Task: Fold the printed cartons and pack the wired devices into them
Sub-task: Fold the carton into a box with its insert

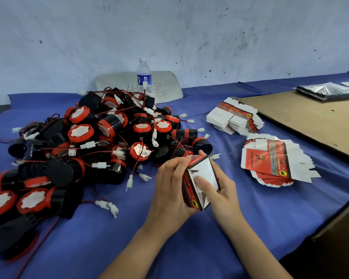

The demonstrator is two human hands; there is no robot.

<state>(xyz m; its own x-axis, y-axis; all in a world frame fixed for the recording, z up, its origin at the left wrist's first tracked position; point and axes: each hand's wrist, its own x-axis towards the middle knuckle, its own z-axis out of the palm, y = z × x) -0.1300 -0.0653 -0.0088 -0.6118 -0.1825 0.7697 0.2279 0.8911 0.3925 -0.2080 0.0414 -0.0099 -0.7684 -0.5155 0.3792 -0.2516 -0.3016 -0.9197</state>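
Note:
A red and white printed carton [201, 174] stands partly folded above the blue table cloth [113, 238], its white inner flaps facing me. My left hand [169, 186] grips its red left side, fingers curled over the top edge. My right hand [220, 190] holds the right side, and its thumb presses on a white flap. A large heap of black and red wired devices [89, 146] with white plugs lies to the left. Flat unfolded cartons lie fanned [270, 160] at the right, with a second stack [234, 117] behind them.
A water bottle [144, 74] stands behind the heap, in front of a white board [165, 85]. A brown cardboard sheet [310, 117] covers the far right, with dark plastic packets [324, 91] on it. A cardboard box edge [338, 222] rises at the lower right.

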